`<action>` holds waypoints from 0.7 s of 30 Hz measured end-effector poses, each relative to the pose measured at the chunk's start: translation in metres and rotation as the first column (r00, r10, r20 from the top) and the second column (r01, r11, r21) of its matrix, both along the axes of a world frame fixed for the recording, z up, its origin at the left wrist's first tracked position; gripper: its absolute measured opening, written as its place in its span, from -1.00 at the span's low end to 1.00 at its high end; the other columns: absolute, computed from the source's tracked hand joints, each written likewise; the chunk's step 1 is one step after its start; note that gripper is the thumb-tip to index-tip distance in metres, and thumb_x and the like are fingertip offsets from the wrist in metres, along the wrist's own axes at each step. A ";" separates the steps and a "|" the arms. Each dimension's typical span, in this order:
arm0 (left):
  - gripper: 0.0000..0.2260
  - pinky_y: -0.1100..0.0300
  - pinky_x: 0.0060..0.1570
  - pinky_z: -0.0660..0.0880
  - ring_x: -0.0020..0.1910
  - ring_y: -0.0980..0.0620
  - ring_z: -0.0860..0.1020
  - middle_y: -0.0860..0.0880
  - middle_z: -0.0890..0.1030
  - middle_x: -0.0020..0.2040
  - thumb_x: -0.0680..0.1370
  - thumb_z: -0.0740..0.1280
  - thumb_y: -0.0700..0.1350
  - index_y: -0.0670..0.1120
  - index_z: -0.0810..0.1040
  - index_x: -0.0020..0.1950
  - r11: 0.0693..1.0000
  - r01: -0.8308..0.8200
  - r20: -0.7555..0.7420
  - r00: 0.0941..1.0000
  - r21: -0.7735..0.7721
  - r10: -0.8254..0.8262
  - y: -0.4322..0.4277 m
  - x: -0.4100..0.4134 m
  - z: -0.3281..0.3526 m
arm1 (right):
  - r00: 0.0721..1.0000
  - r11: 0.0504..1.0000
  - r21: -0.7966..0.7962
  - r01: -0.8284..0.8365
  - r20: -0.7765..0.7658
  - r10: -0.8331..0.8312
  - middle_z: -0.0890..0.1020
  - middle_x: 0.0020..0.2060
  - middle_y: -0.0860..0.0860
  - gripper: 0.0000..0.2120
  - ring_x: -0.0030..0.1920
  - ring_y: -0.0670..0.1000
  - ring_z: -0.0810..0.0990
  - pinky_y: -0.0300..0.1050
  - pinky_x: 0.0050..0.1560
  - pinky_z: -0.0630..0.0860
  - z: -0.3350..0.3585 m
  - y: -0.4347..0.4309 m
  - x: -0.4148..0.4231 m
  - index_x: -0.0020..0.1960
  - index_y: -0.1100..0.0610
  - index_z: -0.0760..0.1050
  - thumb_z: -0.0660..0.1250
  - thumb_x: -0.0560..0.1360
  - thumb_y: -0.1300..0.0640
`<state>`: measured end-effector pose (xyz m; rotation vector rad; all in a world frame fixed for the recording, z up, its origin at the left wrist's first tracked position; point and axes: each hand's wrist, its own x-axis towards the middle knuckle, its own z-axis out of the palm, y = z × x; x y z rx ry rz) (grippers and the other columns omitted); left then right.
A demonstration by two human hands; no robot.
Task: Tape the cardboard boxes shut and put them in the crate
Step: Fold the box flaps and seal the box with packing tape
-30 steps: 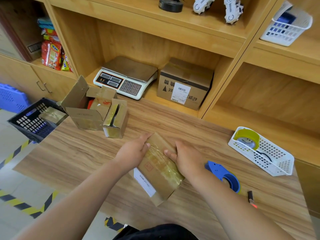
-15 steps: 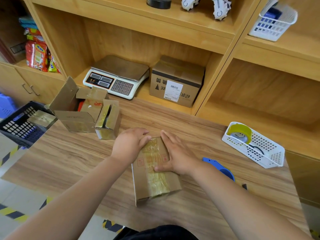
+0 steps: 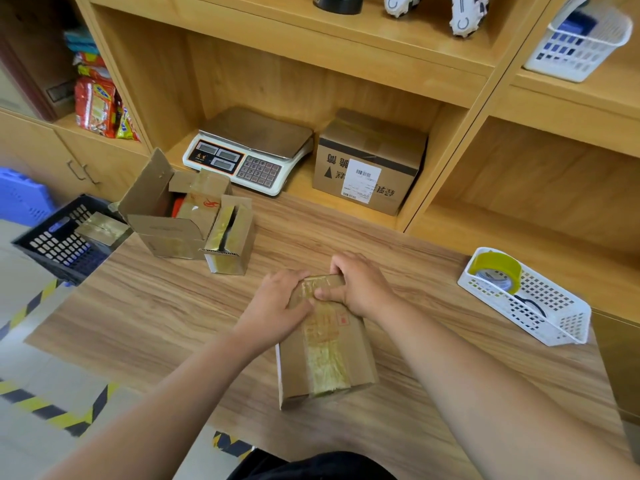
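Left hand (image 3: 273,306) and right hand (image 3: 360,285) cover the box's (image 3: 329,362) far end.

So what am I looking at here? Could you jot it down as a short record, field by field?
Activity: a person handles a cardboard box on the wooden table
Left hand: grips the box's far left edge
Right hand: curled over the box's far end
Tape: a strip runs along the box's top
Crate: black, at the table's left end, one taped box in it
Waiting: large open box and small open box, beside the crate
Spare tape: yellow roll in a white basket
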<state>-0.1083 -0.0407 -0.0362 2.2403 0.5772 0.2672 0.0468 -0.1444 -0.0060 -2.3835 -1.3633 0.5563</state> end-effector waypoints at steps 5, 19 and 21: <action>-0.01 0.24 0.24 0.14 0.27 0.16 0.17 0.18 0.24 0.22 0.16 0.37 0.37 0.04 0.16 0.50 0.998 0.052 -0.130 0.990 -0.023 -0.054 0.004 0.002 0.000 | 0.999 0.992 0.117 0.050 0.010 -0.052 0.40 -0.30 -0.12 -0.61 -0.17 -0.02 0.35 -0.08 -0.23 0.15 -0.001 0.004 -0.002 -0.28 0.03 0.27 0.40 0.41 -0.17; -0.58 0.17 -0.01 0.22 0.01 0.15 0.31 0.30 0.42 -0.16 0.22 0.50 0.25 0.21 0.45 -0.03 0.996 -0.091 -0.095 0.991 -0.011 0.090 0.010 0.014 0.011 | 0.996 0.987 0.150 0.065 -0.067 -0.055 0.46 -0.05 -0.07 -0.88 0.05 -0.01 0.30 -0.16 -0.10 0.16 -0.012 -0.010 -0.007 0.03 0.06 0.49 0.24 0.56 0.04; -0.62 0.17 -0.01 0.21 0.02 0.14 0.32 0.26 0.45 -0.15 0.23 0.50 0.25 0.22 0.45 -0.07 0.994 -0.110 -0.095 0.990 -0.024 0.107 0.010 0.016 0.011 | 0.998 0.993 0.109 0.031 -0.058 -0.025 0.41 -0.02 -0.09 -0.83 0.07 0.01 0.28 -0.15 -0.06 0.17 -0.014 -0.013 -0.007 0.12 0.04 0.47 0.24 0.56 0.02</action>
